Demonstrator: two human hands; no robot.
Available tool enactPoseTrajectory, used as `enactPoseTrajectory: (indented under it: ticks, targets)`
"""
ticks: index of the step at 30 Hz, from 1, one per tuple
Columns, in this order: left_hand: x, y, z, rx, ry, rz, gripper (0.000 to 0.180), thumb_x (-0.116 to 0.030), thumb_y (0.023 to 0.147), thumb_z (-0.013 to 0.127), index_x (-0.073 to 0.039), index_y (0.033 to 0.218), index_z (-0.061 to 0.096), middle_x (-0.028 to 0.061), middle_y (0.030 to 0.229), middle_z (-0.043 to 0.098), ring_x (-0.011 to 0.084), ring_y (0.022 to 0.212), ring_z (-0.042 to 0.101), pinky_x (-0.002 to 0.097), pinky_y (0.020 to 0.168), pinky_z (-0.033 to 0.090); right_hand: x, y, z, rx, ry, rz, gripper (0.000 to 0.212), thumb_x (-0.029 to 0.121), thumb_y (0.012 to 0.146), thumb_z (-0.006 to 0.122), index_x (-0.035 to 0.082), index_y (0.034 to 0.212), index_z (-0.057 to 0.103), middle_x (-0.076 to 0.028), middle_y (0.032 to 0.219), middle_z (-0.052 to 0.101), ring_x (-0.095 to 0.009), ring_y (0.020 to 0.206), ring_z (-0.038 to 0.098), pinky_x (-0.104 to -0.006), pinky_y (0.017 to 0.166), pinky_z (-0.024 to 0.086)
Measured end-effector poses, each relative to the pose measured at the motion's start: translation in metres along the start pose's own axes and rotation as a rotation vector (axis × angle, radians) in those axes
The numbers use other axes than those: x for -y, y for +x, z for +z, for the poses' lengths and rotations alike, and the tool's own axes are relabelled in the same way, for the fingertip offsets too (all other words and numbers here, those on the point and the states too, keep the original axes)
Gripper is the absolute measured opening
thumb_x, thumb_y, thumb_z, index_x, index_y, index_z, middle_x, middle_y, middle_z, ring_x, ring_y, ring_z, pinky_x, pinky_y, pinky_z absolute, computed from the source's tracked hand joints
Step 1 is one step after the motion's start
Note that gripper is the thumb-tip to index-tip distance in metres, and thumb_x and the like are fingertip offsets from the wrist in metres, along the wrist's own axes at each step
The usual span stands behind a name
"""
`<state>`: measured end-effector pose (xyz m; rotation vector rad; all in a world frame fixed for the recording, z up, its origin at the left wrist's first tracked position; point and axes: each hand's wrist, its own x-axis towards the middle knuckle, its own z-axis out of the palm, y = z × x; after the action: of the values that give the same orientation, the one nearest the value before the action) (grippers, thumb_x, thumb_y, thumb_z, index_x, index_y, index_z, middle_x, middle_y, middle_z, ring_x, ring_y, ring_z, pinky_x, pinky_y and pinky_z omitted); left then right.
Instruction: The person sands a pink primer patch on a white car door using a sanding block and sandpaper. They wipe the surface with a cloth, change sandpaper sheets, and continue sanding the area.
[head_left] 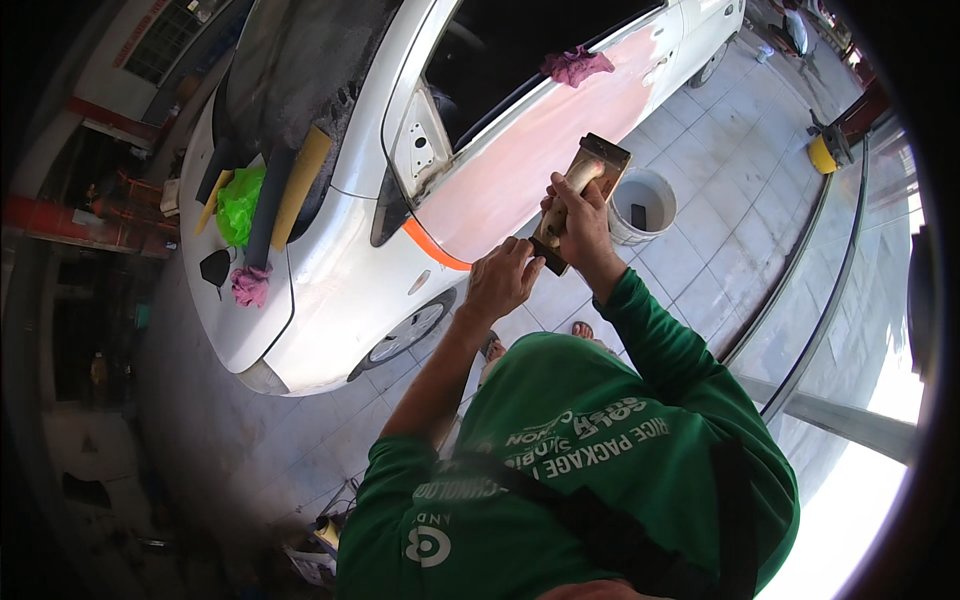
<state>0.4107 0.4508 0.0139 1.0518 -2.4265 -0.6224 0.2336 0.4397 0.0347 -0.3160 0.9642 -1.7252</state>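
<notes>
A long sanding block point(554, 232) with a pale wooden handle and dark metal ends is held up in front of my body, tilted. The fingers of my right hand point(582, 215) wrap round its handle. At the lower end of the block, my left hand point(503, 273) pinches the edge with its fingertips. Beside my hands stands a white car with a large dull pink patch point(520, 180) on its door. An orange strip point(434, 246) edges that patch toward the front fender. The block is apart from the door.
A white bucket point(655, 224) with a dark rectangular thing point(638, 215) stands right of my hands. A pink cloth point(577, 66) hangs at the window sill; another point(250, 286) lies on the hood, near a green bag point(240, 205) and sandpaper sheets point(303, 185). Glass panels point(850, 270) line the right.
</notes>
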Motion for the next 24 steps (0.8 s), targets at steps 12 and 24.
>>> enactPoseTrajectory:
  ticks: [12, 24]
  targets:
    - [0.027, 0.006, 0.045, -0.189, -0.064, -0.021, 0.022, -0.021, 0.107, 0.057, -0.001, 0.101, 0.063, 0.0210, 0.092, 0.071, 0.0439, 0.084, 0.070, 0.0510, 0.074, 0.057, -0.016, -0.031, 0.029, 0.091, -0.029, -0.088, 0.026, 0.003, 0.092, 0.073, 0.005, 0.114, 0.058, -0.006, 0.102, 0.065, -0.019, 0.095, 0.065, -0.0365, 0.088, 0.053]
    - [0.033, 0.014, 0.033, -0.278, -0.344, -0.206, 0.051, -0.031, 0.107, 0.059, -0.003, 0.149, 0.048, 0.0209, 0.136, 0.065, 0.0386, 0.125, 0.067, 0.0449, 0.103, 0.055, -0.016, -0.050, 0.043, 0.284, -0.361, -0.338, 0.023, 0.006, 0.097, 0.074, 0.009, 0.112, 0.056, -0.003, 0.105, 0.059, -0.016, 0.103, 0.061, -0.0361, 0.097, 0.052]
